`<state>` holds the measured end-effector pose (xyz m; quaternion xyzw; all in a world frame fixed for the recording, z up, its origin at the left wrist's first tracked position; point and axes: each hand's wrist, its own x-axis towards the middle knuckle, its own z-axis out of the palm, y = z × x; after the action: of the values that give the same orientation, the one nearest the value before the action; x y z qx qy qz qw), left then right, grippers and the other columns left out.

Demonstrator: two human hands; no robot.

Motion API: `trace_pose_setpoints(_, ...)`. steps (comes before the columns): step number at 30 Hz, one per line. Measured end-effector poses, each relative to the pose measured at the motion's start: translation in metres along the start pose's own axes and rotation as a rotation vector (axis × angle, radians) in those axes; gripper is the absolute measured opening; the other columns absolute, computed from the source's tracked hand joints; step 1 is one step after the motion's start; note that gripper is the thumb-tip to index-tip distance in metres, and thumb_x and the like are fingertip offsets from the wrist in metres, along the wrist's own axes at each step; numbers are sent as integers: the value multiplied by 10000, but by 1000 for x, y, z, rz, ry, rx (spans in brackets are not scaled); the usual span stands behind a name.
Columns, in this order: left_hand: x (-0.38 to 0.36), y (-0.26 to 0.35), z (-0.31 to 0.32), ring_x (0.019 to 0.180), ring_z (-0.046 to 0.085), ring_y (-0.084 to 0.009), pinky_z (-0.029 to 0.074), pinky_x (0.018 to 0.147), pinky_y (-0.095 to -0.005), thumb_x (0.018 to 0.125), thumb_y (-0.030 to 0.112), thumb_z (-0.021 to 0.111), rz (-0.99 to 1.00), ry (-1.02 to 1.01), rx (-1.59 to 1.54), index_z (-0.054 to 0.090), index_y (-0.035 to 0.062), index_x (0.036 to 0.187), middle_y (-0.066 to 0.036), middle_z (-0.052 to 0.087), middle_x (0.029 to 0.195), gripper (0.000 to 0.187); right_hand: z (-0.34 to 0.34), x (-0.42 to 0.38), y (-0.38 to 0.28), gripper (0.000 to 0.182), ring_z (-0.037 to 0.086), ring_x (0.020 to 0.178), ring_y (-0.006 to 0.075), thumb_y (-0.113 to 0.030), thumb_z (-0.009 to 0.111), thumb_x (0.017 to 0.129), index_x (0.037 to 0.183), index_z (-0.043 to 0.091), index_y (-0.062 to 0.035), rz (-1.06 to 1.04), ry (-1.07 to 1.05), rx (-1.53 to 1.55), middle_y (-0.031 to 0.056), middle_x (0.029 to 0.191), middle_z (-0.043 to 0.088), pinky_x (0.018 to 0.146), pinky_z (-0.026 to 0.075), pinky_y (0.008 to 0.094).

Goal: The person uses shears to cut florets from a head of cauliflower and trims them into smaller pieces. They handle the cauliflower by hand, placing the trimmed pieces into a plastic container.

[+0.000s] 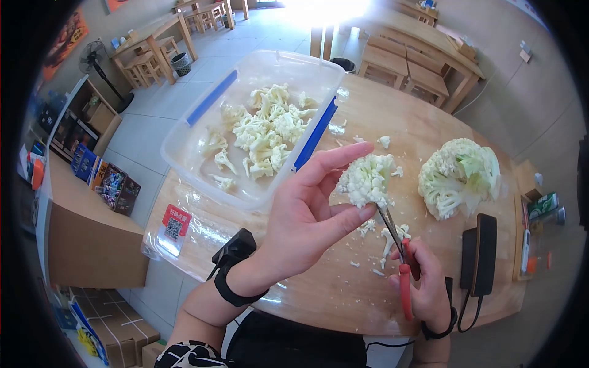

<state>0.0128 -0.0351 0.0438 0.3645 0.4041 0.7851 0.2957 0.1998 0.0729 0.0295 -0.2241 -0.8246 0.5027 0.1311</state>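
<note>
My left hand (310, 208) pinches a cauliflower floret (367, 178) between thumb and fingers, above the table. My right hand (423, 282) is closed around the red handles of a pair of scissors (405, 283), whose metal blades reach up to the underside of that floret. How far the blades are apart is hard to make out. Left of my left hand stands a clear plastic box (178, 147) with blue clips, holding several cut florets (267, 132). To the right rests a large cauliflower head (457, 178) with some pale green leaf on it. Small crumbs and a stem piece lie beneath the scissors.
A black device with a cable (478, 254) lies on the wooden table (331, 300) at right. Beyond it is a wooden tray (521, 239) with small items. A red QR card (175, 224) is at the table's left edge. Benches and other tables stand farther back.
</note>
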Motion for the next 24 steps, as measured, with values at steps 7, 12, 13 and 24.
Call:
trace_pose_setpoints(7, 2, -9, -8, 1181, 393, -172, 323, 1003, -299, 749, -55, 638, -7, -68, 37, 417, -7, 1241, -89, 441, 1244, 542, 0, -5, -1, 253, 396, 539, 103, -136, 710, 707, 823, 518, -19, 61, -22, -51, 31, 587, 410, 497, 336, 241)
trace_pose_setpoints(12, 2, -13, -6, 1153, 420, -169, 330, 994, -304, 758, -33, 643, 4, -70, 56, 422, -9, 1232, -93, 456, 1228, 524, 4, -6, 0, 234, 389, 523, 84, -148, 707, 719, 811, 539, -14, 76, -17, -23, 42, 578, 438, 476, 326, 237)
trace_pose_setpoints(13, 1, -14, -6, 1136, 435, -168, 353, 976, -300, 765, -30, 638, 25, -91, 82, 421, -12, 1231, -97, 457, 1225, 515, 5, -7, -1, 225, 388, 520, 81, -147, 703, 727, 809, 542, -12, 93, -23, 5, 41, 581, 447, 471, 324, 236)
trace_pose_setpoints(24, -19, -24, 23, 1124, 465, -194, 493, 853, -304, 777, -52, 600, -304, -324, -1, 341, 29, 1295, -99, 356, 1297, 585, 0, 2, 14, 291, 513, 679, 68, -46, 645, 736, 965, 465, -31, -143, 225, 415, 45, 847, 550, 565, 423, 208)
